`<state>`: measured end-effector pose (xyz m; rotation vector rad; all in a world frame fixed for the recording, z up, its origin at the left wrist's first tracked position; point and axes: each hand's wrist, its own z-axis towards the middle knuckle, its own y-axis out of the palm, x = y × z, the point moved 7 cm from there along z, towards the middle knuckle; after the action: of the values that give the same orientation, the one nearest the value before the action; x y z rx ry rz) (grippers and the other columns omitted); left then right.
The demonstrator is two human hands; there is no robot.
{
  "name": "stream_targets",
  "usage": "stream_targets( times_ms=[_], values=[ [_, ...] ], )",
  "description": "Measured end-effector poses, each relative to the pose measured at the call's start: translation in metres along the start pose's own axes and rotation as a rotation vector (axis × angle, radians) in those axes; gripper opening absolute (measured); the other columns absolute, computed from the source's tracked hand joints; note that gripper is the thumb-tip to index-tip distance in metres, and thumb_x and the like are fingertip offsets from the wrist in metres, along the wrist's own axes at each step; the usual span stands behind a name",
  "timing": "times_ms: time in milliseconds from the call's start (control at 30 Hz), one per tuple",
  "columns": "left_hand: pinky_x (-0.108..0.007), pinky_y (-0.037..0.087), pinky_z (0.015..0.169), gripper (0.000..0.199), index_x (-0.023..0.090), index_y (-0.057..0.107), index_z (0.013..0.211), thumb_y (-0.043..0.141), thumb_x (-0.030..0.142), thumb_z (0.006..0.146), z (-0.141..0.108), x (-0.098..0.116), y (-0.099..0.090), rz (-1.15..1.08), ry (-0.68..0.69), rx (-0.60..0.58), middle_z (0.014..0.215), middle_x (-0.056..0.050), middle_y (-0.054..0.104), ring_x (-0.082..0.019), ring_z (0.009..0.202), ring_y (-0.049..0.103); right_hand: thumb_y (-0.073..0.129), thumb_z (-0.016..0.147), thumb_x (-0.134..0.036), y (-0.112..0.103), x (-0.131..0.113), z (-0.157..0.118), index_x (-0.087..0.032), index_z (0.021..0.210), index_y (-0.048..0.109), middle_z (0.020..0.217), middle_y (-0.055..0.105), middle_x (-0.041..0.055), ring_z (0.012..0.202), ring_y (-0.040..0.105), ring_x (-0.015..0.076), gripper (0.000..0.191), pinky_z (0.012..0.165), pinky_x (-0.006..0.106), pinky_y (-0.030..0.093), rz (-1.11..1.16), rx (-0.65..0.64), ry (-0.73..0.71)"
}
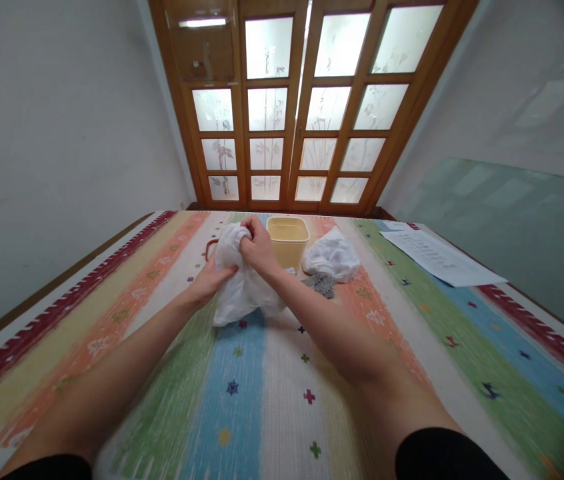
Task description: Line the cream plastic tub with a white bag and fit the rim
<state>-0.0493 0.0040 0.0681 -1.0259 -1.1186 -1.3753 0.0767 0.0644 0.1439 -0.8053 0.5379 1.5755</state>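
Hands point(257, 247) gripping white bundle point(243, 293), striped tablecloth point(285, 393), wood-framed glazed doors point(292, 120)

Striped tablecloth point(285, 393), yellow tub point(289, 252), white bundle point(333, 255), grey item point(321, 285), papers point(445, 258)

backlit by bright door panes point(329, 108) | left wall point(62, 120) dim | wide-angle stretch (right corners darkened)

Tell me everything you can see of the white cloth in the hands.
The cloth is plain white, thin and soft-looking, with no markings visible. It is bunched and creased, its upper part held by the left hand at the left and the right hand at the top. The lower part spreads loosely over the striped tablecloth, nearer the camera than the tub. A brown loop shows at its left edge; whether they touch is unclear.
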Motion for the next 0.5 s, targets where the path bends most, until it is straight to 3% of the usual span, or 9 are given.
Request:
stream_targets(
  times_ms=[67,133,200,300,400,500],
  values=[
    [-0.038,0.057,0.089,0.067,0.019,0.058,0.136,0.080,0.035,0.076,0.003,-0.011,-0.032,0.061,-0.037,0.140,0.114,-0.011,0.074,-0.026,0.098,0.071,0.055,0.089,-0.029,0.017,0.024,-0.002,-0.024,0.098,0.051,0.096,0.063,0.0001,0.090,0.060,0.0171,0.012,0.081,0.029,0.050,0.032,-0.087,0.044],
    [-0.038,0.057,0.084,0.051,0.016,0.067,0.122,0.073,0.032,0.075,0.004,-0.018,-0.078,0.294,-0.113,0.305,0.102,-0.009,0.076,-0.026,0.092,0.070,0.056,0.093,-0.034,0.029,0.053,-0.007,-0.023,0.111,0.054,0.111,0.067,0.0041,0.103,0.064,0.0186,0.022,0.085,0.030,0.052,-0.001,-0.149,0.103],
    [-0.040,0.056,0.083,0.034,0.014,0.073,0.104,0.069,0.030,0.074,0.003,-0.021,-0.126,0.551,-0.238,0.420,0.092,-0.007,0.076,-0.029,0.091,0.070,0.053,0.098,-0.034,0.041,0.081,-0.014,-0.022,0.127,0.055,0.126,0.068,0.0085,0.114,0.064,0.0202,0.031,0.092,0.033,0.052,-0.135,-0.209,0.141],
    [-0.039,0.052,0.089,0.026,0.015,0.074,0.096,0.063,0.023,0.075,-0.003,-0.015,-0.181,0.735,-0.266,0.514,0.091,-0.007,0.076,-0.032,0.101,0.068,0.059,0.097,-0.028,0.060,0.114,-0.030,-0.017,0.136,0.058,0.138,0.065,0.0142,0.129,0.058,0.0244,0.041,0.110,0.039,0.044,-0.464,-0.428,0.133],
    [-0.038,0.049,0.093,0.028,0.015,0.074,0.102,0.056,0.021,0.081,-0.007,-0.005,-0.199,1.184,-0.202,0.511,0.103,-0.011,0.075,-0.032,0.108,0.066,0.062,0.097,-0.026,0.069,0.132,-0.043,-0.016,0.134,0.063,0.137,0.064,0.0158,0.135,0.052,0.0279,0.039,0.113,0.042,0.041,-0.735,-0.581,0.103],
    [-0.040,0.047,0.098,0.034,0.013,0.071,0.114,0.052,0.024,0.088,-0.007,-0.014,-0.188,1.409,-0.165,0.378,0.123,-0.017,0.068,-0.032,0.115,0.062,0.055,0.101,-0.026,0.067,0.135,-0.047,-0.017,0.121,0.070,0.128,0.067,0.0161,0.132,0.051,0.0300,0.027,0.109,0.044,0.042,-0.893,-0.606,0.066]
  ],
)
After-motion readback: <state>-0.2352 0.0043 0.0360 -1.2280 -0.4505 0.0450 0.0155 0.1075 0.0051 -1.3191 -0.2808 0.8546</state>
